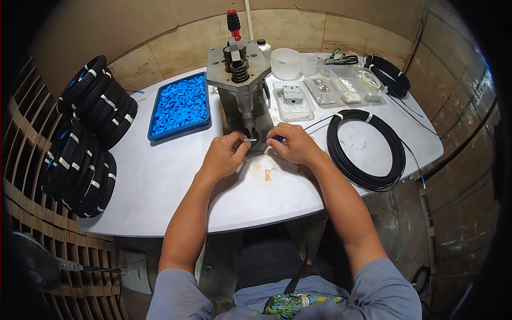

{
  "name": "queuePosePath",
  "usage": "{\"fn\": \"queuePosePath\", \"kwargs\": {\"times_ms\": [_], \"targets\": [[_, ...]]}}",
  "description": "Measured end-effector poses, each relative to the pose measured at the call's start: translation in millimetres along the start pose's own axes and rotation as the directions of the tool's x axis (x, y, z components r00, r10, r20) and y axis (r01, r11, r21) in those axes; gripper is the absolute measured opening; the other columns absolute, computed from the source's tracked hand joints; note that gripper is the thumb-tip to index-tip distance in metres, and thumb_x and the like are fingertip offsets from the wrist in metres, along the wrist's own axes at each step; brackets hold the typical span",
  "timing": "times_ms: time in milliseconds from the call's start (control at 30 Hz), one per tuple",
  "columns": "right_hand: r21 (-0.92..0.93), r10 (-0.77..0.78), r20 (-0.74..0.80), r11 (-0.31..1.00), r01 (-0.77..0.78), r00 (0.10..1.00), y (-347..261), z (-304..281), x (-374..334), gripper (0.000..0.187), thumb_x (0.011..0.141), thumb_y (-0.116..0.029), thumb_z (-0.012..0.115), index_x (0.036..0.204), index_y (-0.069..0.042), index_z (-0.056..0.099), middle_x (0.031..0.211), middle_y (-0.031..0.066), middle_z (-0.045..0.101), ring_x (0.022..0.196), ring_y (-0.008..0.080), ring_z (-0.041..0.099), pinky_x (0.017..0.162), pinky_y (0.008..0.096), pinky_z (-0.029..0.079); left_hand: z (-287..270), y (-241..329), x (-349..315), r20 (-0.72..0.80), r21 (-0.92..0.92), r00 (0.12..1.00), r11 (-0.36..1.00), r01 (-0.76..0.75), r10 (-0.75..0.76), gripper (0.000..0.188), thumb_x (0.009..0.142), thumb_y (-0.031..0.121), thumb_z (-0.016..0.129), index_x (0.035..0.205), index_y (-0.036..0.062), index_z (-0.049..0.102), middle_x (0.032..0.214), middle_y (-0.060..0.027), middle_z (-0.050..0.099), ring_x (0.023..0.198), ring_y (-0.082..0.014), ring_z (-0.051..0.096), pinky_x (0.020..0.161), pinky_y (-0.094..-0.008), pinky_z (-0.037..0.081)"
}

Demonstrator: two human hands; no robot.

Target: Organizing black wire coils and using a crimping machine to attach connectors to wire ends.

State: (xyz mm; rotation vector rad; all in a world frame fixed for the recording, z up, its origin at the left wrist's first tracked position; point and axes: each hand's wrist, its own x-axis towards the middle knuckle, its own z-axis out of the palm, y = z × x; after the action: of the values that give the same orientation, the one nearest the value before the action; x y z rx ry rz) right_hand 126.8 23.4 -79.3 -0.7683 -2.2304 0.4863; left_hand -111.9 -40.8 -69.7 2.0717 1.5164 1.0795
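At the foot of a metal hand press (pixel 240 101), both of my hands are close together. My left hand (pixel 226 152) is closed in a pinch on a small silvery piece (pixel 249 140), held at the press's lower opening. My right hand (pixel 293 144) is closed with thumb and forefinger around a blue-tipped cable end (pixel 279 138). A black cable runs from behind that hand to a large cable coil (pixel 333 144) lying on the right. The exact shape of both held parts is too small to make out.
A blue tray (pixel 154 133) of small blue parts sits left of the press. More black coils (pixel 80 165) are stacked at the table's left edge. Clear plastic boxes (pixel 322 90) of small parts, a white tub (pixel 286 65) and another coil (pixel 388 74) stand behind right.
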Motion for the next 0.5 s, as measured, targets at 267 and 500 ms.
{"fn": "queuePosePath", "kwargs": {"times_ms": [267, 500], "targets": [[0.019, 0.038, 0.014, 0.999, -0.038, 0.999, -0.6, -0.5, -0.4, 0.014, 0.089, -0.017, 0.073, 0.094, -0.005, 0.072, 0.09, 0.0145, 0.069, 0.083, 0.0333, 0.068, 0.078, 0.0414, 0.054, 0.6, -0.6, 0.0, -0.008, 0.002, 1.0, 1.0, -0.015, 0.015, 0.026, 0.093, 0.022, 0.071, 0.102, -0.0027, 0.072, 0.081, -0.0176, 0.075, 0.074, -0.0255, 0.074, 0.071, -0.0357, 0.057], [0.016, 0.043, 0.018, 0.999, -0.044, 0.999, 0.0, 0.3, -0.2, 0.014, 0.088, -0.016, 0.074, 0.095, -0.004, 0.072, 0.09, 0.0138, 0.07, 0.082, 0.0309, 0.069, 0.078, 0.0391, 0.055, 0.6, -2.0, 0.1, -0.008, 0.02, 1.0, 1.0, -0.024, 0.024, 0.027, 0.093, 0.022, 0.072, 0.102, -0.0029, 0.072, 0.082, -0.0175, 0.076, 0.075, -0.026, 0.075, 0.071, -0.0361, 0.058]]}}
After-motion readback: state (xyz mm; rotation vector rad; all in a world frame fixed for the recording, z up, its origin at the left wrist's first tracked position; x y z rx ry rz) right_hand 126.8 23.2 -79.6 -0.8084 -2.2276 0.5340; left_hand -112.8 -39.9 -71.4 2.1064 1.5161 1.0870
